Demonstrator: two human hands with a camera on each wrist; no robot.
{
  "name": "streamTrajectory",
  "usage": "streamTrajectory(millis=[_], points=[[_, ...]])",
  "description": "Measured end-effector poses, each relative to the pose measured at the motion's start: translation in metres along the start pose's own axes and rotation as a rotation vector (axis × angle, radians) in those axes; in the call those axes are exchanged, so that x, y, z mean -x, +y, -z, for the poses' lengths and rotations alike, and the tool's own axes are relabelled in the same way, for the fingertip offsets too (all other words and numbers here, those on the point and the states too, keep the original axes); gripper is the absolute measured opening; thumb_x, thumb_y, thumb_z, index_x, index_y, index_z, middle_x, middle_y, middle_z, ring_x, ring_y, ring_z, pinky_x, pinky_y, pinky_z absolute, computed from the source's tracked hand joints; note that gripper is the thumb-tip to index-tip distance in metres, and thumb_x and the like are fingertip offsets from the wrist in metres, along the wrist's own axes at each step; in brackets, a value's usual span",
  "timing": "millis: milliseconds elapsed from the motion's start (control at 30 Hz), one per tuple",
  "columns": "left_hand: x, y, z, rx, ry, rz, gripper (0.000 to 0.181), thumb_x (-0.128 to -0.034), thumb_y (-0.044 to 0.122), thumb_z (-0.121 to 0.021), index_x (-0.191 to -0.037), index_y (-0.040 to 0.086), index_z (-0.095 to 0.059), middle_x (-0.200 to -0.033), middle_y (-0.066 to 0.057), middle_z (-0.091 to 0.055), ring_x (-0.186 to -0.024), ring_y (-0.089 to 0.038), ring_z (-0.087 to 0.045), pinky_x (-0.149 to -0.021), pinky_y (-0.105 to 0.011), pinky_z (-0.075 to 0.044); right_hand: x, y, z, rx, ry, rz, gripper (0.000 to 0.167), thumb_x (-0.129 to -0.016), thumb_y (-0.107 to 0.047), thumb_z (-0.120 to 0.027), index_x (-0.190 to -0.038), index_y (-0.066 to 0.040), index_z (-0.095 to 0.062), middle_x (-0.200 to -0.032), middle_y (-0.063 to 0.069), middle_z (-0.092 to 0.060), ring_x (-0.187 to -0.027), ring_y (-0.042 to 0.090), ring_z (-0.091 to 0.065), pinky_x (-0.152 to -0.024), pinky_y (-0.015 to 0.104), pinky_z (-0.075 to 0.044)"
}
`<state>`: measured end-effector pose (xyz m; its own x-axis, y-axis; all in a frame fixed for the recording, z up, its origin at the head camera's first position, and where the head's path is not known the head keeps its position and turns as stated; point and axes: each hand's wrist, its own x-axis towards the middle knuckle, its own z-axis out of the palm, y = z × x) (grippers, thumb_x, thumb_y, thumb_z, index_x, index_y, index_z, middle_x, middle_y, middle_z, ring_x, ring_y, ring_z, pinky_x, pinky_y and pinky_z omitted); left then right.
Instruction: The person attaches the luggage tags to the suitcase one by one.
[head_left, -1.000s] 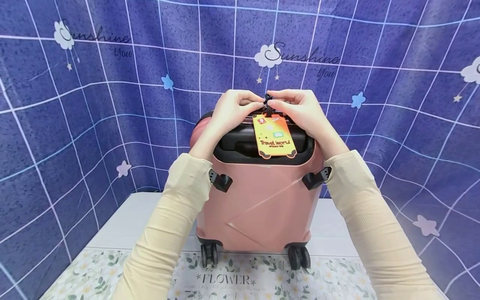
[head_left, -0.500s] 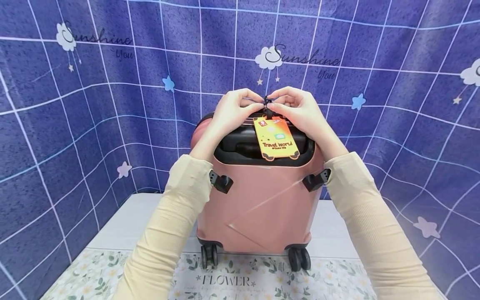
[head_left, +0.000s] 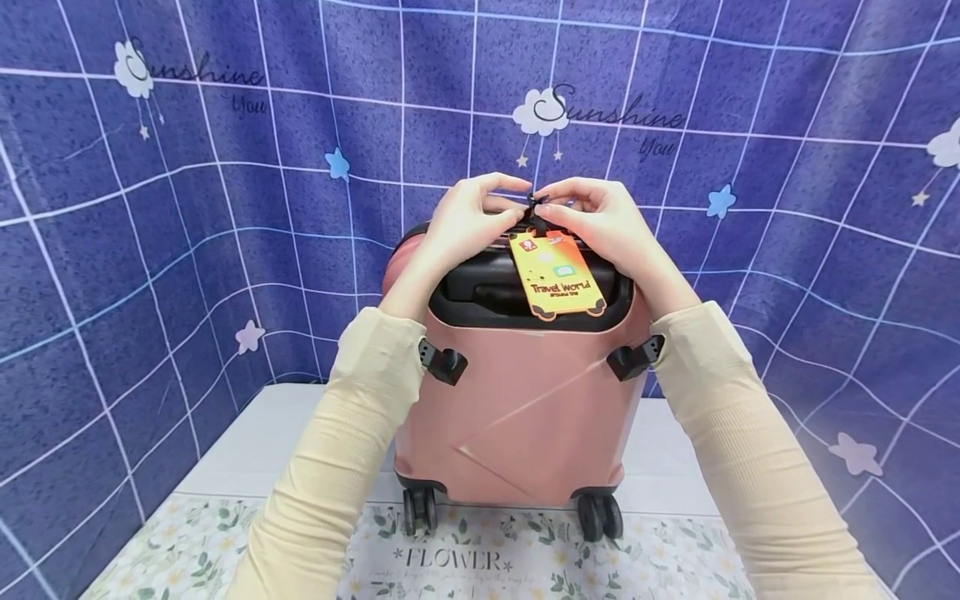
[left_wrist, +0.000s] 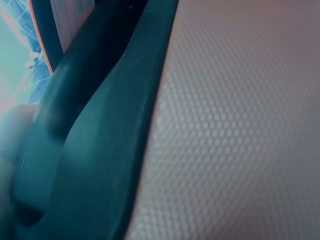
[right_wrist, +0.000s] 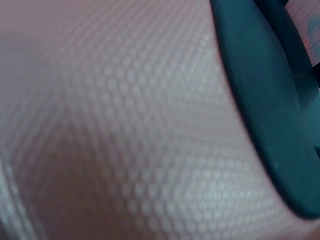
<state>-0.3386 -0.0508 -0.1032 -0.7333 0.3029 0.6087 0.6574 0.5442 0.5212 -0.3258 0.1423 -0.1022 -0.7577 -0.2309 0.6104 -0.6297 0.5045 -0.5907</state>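
A pink suitcase (head_left: 517, 417) stands upright on its black wheels in the head view. Over its black recessed top handle (head_left: 480, 283) hangs a yellow-orange luggage tag (head_left: 562, 279) printed "Travel World", tilted with its lower end to the right. The tag's black strap (head_left: 538, 218) rises between both hands. From the left, my left hand (head_left: 480, 221) pinches at the strap with thumb and fingertips. My right hand (head_left: 596, 221) pinches it from the other side. Both wrist views show mostly textured suitcase shell (left_wrist: 225, 125) and dark handle trim (right_wrist: 265, 100); the fingertips' work is hidden there.
Black wrist-camera mounts (head_left: 444, 362) sit at both cuffs, in front of the shell. A white surface with a floral "FLOWER" mat (head_left: 450, 558) lies under the suitcase. Behind hangs a blue gridded curtain (head_left: 420, 108) with clouds and stars.
The tag's lower end has swung a little to the right. The left thumb and index finger have spread slightly apart; both hands stay at the strap.
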Motion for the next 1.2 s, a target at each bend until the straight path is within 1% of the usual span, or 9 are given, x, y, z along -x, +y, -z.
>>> streamTrajectory(millis=[133, 200, 267, 400, 467, 667, 833, 1033, 1200], points=[[0.002, 0.003, 0.001, 0.048, -0.025, 0.023, 0.035, -0.0872, 0.017, -0.058, -0.122, 0.021, -0.062, -0.105, 0.002, -0.072, -0.092, -0.006, -0.067, -0.075, -0.022, -0.047, -0.001, 0.000, 0.000, 0.001, -0.004, -0.001, 0.032, -0.085, -0.029, -0.069, -0.112, -0.011, -0.068, -0.071, -0.008, -0.062, -0.063, 0.009, -0.049, -0.054, 0.020, -0.039], [0.003, 0.005, 0.002, 0.052, -0.039, 0.034, 0.036, -0.0871, 0.017, -0.056, -0.122, 0.021, -0.062, -0.106, 0.002, -0.071, -0.088, -0.006, -0.067, -0.072, -0.022, -0.047, -0.001, 0.001, 0.000, 0.002, -0.006, -0.001, 0.032, -0.085, -0.029, -0.068, -0.112, -0.011, -0.068, -0.073, -0.007, -0.064, -0.064, 0.009, -0.051, -0.055, 0.019, -0.041], [0.004, 0.006, 0.003, 0.037, -0.057, 0.041, 0.036, -0.0878, 0.021, -0.056, -0.123, 0.022, -0.061, -0.108, 0.003, -0.070, -0.092, -0.006, -0.066, -0.078, -0.024, -0.047, -0.001, 0.000, 0.000, -0.001, -0.007, -0.009, 0.033, -0.086, -0.029, -0.068, -0.112, -0.010, -0.068, -0.078, -0.007, -0.066, -0.067, 0.009, -0.054, -0.058, 0.018, -0.043], [0.005, 0.008, 0.005, -0.031, -0.085, 0.046, 0.037, -0.0887, 0.029, -0.055, -0.125, 0.026, -0.058, -0.112, 0.007, -0.069, -0.108, -0.005, -0.059, -0.094, -0.029, -0.040, -0.003, 0.000, -0.001, -0.017, -0.008, -0.029, 0.034, -0.085, -0.029, -0.068, -0.112, -0.010, -0.068, -0.088, -0.006, -0.069, -0.075, 0.007, -0.059, -0.065, 0.017, -0.046], [0.005, 0.008, 0.006, -0.052, -0.091, 0.047, 0.038, -0.0890, 0.033, -0.056, -0.126, 0.027, -0.057, -0.112, 0.009, -0.068, -0.110, -0.005, -0.058, -0.098, -0.032, -0.039, -0.005, -0.001, -0.002, -0.030, -0.009, -0.035, 0.034, -0.085, -0.029, -0.069, -0.112, -0.009, -0.068, -0.089, -0.007, -0.069, -0.076, 0.006, -0.060, -0.068, 0.017, -0.046], [0.004, 0.005, 0.005, -0.044, -0.068, 0.052, 0.047, -0.0846, 0.049, -0.062, -0.125, 0.024, -0.058, -0.108, 0.010, -0.069, -0.105, -0.002, -0.060, -0.098, -0.030, -0.039, -0.009, -0.003, -0.003, -0.034, -0.030, -0.033, 0.031, -0.086, -0.025, -0.067, -0.111, -0.007, -0.068, -0.085, -0.011, -0.068, -0.072, 0.002, -0.058, -0.065, 0.015, -0.046], [0.005, 0.003, 0.002, -0.047, -0.051, 0.041, 0.049, -0.0811, 0.050, -0.066, -0.119, 0.021, -0.059, -0.109, 0.009, -0.069, -0.104, -0.001, -0.061, -0.098, -0.029, -0.040, -0.012, -0.006, -0.001, 0.008, -0.060, -0.049, 0.033, -0.085, -0.027, -0.068, -0.111, -0.008, -0.069, -0.090, -0.007, -0.069, -0.079, 0.004, -0.060, -0.070, 0.017, -0.047], [0.004, 0.003, -0.001, -0.088, -0.063, 0.027, 0.048, -0.0828, 0.049, -0.064, -0.122, 0.021, -0.057, -0.112, 0.009, -0.068, -0.108, -0.002, -0.060, -0.101, -0.031, -0.038, -0.017, -0.003, -0.001, 0.058, 0.005, -0.005, 0.030, -0.084, -0.028, -0.069, -0.104, -0.006, -0.071, -0.080, -0.009, -0.069, -0.072, 0.001, -0.058, -0.064, 0.016, -0.044], [0.002, 0.004, -0.001, -0.106, -0.079, 0.022, 0.048, -0.0837, 0.048, -0.064, -0.123, 0.022, -0.056, -0.114, 0.009, -0.067, -0.110, -0.002, -0.059, -0.103, -0.033, -0.037, -0.016, 0.002, -0.003, 0.039, 0.045, 0.026, 0.028, -0.085, -0.026, -0.069, -0.103, -0.005, -0.071, -0.076, -0.010, -0.068, -0.071, 0.001, -0.060, -0.064, 0.015, -0.045]])
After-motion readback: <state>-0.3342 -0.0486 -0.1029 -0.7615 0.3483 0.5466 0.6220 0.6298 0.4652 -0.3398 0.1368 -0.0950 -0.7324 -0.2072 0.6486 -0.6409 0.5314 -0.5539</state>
